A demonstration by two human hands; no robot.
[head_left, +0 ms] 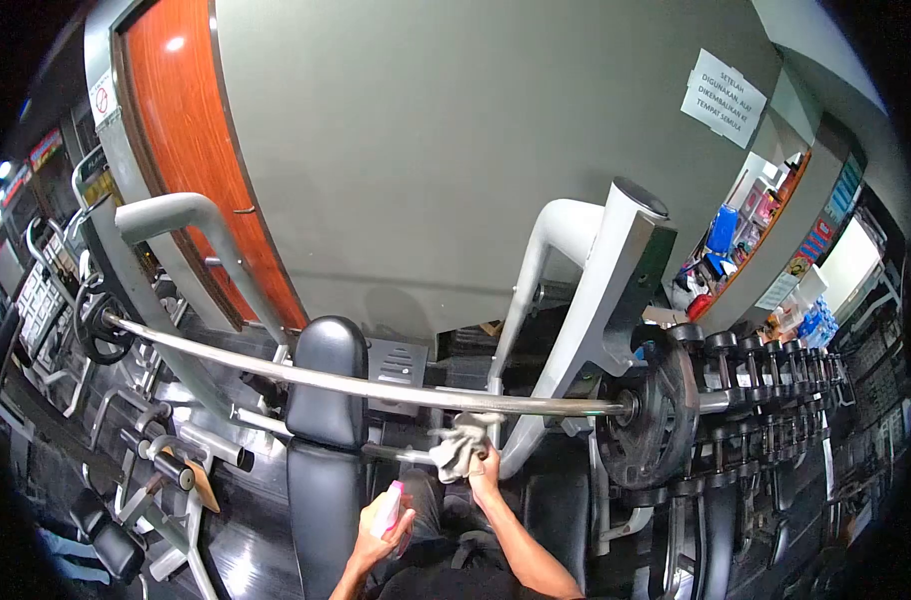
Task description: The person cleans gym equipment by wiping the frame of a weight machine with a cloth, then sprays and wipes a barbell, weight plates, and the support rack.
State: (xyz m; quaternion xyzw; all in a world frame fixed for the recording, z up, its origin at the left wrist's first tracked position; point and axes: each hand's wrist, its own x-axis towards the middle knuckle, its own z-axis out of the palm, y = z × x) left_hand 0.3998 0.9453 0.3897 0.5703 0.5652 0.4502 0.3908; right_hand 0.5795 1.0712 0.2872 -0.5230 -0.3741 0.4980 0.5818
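Observation:
My left hand [376,540] is closed around a small white-and-pink bottle [388,508], held low in front of my body. In my right hand [487,476] is a crumpled light grey cloth [460,450]. The cloth's top edge overlaps the steel barbell [326,376] in this view, right of the bar's middle. That bar runs across the rack, with a black weight plate [654,410] on its right end and another plate [101,325] on its left. Left of my hands stands a bench with a black padded backrest [327,385].
A white rack upright [601,285] rises on the right, a curved grey one [191,215] on the left. Dumbbells [751,365] line a rack at far right. A grey wall [456,170] and an orange-brown door [201,130] stand behind; other gym machines [166,470] fill the left.

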